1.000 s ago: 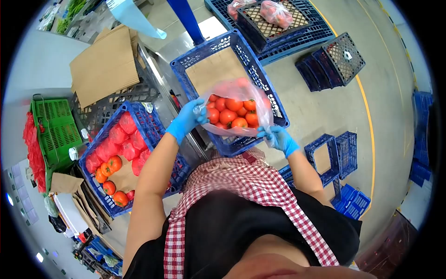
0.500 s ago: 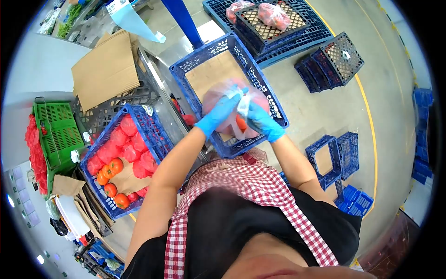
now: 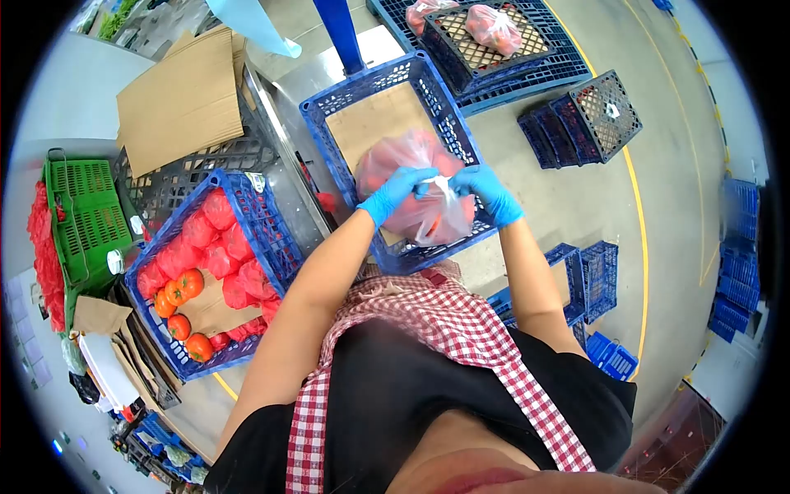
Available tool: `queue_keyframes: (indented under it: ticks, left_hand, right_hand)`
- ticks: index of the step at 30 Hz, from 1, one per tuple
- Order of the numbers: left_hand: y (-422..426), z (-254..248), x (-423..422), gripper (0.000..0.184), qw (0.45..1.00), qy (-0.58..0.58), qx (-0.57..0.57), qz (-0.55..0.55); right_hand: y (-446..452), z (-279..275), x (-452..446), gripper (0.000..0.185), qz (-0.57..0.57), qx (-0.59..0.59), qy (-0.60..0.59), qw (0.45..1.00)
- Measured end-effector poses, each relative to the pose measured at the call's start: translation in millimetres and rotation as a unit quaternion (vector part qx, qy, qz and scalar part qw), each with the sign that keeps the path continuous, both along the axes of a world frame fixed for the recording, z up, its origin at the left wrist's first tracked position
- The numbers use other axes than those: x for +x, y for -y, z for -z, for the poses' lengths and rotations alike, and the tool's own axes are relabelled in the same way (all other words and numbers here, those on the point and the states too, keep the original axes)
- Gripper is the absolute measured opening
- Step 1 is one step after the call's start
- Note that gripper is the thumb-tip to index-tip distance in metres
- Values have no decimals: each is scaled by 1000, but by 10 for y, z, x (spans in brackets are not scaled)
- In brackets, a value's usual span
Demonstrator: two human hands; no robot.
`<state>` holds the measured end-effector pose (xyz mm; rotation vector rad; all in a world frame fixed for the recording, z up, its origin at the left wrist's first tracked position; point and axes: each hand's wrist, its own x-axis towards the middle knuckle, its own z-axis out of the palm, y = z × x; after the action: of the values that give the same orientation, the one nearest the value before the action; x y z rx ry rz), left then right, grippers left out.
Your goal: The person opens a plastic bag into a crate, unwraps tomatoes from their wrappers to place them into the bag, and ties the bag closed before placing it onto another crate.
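A clear plastic bag [image 3: 403,202] of tomatoes rests in the near part of a blue crate [image 3: 309,115] lined with cardboard. Its neck is gathered between my two hands, and tomatoes show faintly through the film. My left hand [image 3: 399,194], in a blue glove, is closed on the left side of the bag's neck. Closed on the right side of the twisted neck is my right hand [image 3: 489,195], also gloved in blue.
At the left, another blue crate [image 3: 276,226] holds red-wrapped bundles and several loose tomatoes [image 3: 190,283]. Cardboard sheets [image 3: 181,103] lie beyond it, beside a green crate [image 3: 90,218]. Stacked dark crates [image 3: 605,115] stand at the right, with bagged tomatoes [image 3: 494,30] on a crate behind.
My hands have come together from the two sides of the open bag, whose mouth is now gathered and twisted between them. The view has shifted slightly.
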<state>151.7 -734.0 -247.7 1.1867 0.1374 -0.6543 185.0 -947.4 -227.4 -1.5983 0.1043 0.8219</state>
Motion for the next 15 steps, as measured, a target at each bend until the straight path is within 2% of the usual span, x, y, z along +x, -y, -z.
queue_keyframes:
  ticks: [1, 2, 4, 6, 7, 8, 10, 12, 15]
  left_hand:
    - [-5, 180, -17, 32, 1000, -11, -12, -14]
    - [-40, 387, -58, 31, 995, -45, -68, -60]
    - [-179, 725, -214, 28, 966, -118, -175, -148]
    - [-198, 754, -391, 26, 947, -166, -186, -203]
    - [-187, 694, -428, 24, 935, -190, -192, -231]
    - [-136, 657, -412, 25, 930, -244, -120, -246]
    - [-147, 564, -282, 28, 976, -212, -48, -30]
    - [-130, 27, -67, 31, 959, -154, 88, 221]
    - [134, 141, -44, 26, 938, -30, 153, 308]
  right_hand:
    - [38, 66, 25, 17, 39, 53, -49, 997]
    - [-18, 10, -3, 19, 89, 10, -97, 991]
    - [176, 400, -40, 23, 202, 94, -205, 953]
    - [506, 1334, -112, 29, 280, 182, -311, 890]
    - [375, 1020, -175, 25, 308, 201, -310, 877]
    - [429, 1053, -198, 22, 293, 246, -293, 876]
    - [431, 965, -197, 18, 292, 303, -268, 867]
    - [265, 523, -134, 14, 317, 325, -254, 854]
    - [117, 405, -84, 9, 277, 295, -198, 893]
